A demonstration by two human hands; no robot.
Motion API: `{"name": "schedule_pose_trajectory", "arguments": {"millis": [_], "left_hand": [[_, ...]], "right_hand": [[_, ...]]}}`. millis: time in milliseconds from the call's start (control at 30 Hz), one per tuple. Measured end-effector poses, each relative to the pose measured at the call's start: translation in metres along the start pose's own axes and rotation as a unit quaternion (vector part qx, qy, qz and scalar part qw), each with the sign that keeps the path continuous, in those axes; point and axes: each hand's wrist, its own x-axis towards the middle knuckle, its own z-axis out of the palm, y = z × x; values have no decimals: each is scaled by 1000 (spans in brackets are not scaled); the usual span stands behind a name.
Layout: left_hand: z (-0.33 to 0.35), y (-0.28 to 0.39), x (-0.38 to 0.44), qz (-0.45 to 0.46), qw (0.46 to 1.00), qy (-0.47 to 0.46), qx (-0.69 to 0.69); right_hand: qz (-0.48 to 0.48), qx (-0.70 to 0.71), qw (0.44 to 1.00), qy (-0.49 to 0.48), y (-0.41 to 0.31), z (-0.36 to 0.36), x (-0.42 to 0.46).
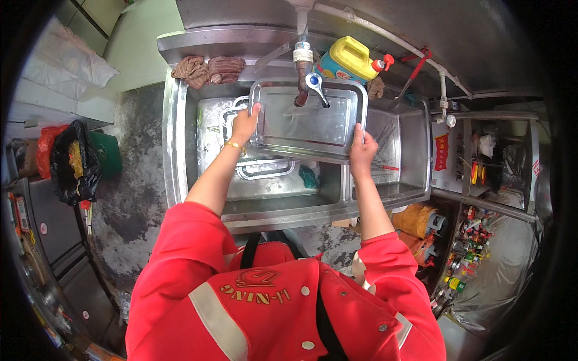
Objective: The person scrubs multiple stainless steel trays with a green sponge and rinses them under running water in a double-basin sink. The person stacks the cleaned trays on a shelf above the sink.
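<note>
My left hand (245,127) grips the left edge of a rectangular stainless steel tray (307,119), and my right hand (362,149) grips its right edge. The tray is under the tap (301,85), whose lever crosses over it, above a double steel sink (271,215). In the left basin, partly hidden by the tray and my left forearm, lie more metal trays (266,170). A green scouring pad (309,177) rests in the same basin near its right wall. Thin metal skewers (384,146) lie in the right basin.
Brown cloths (192,71) lie on the sink's back left ledge. A yellow and blue jug (350,58) with a red pump stands behind the tray. Red-handled tongs (413,74) hang at the back right. A black-bagged bin (76,167) stands at the left.
</note>
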Motion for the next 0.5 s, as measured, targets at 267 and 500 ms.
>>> {"name": "schedule_pose_trajectory", "arguments": {"millis": [267,500], "left_hand": [[-12,-16,-42,-86,975,-142,-148],[-42,-18,-63,-239,751,-248,-563]], "right_hand": [[-17,19,1000,2,15,7,5],[133,221,965,-38,6,17,15]]}}
